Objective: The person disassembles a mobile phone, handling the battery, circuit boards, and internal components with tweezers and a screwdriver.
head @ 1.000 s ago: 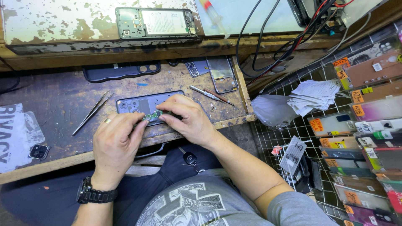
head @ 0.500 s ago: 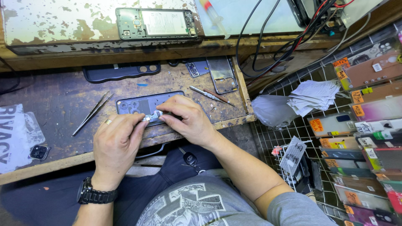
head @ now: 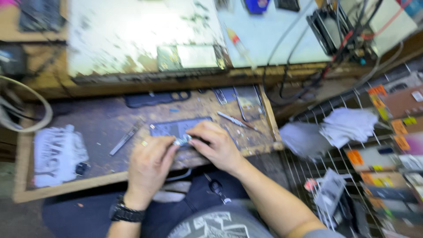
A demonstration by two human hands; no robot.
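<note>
Pinching a small metal part (head: pixel 183 141), both hands' fingers (head: pixel 169 145) meet over the sideways-lying phone (head: pixel 176 128).

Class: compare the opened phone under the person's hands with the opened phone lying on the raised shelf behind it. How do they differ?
The near phone lies on the worn wooden bench, partly covered by the left hand and right hand; the shelf phone sits higher, untouched. The near one looks dark grey, the shelf one paler and brightly lit. Both lie flat and lengthwise.

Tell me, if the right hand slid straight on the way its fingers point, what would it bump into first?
The right hand points leftward, so it would most likely meet the left hand's fingertips at once; both already pinch the same small metal part. The picture is blurred, so exact contact is unclear.
</note>
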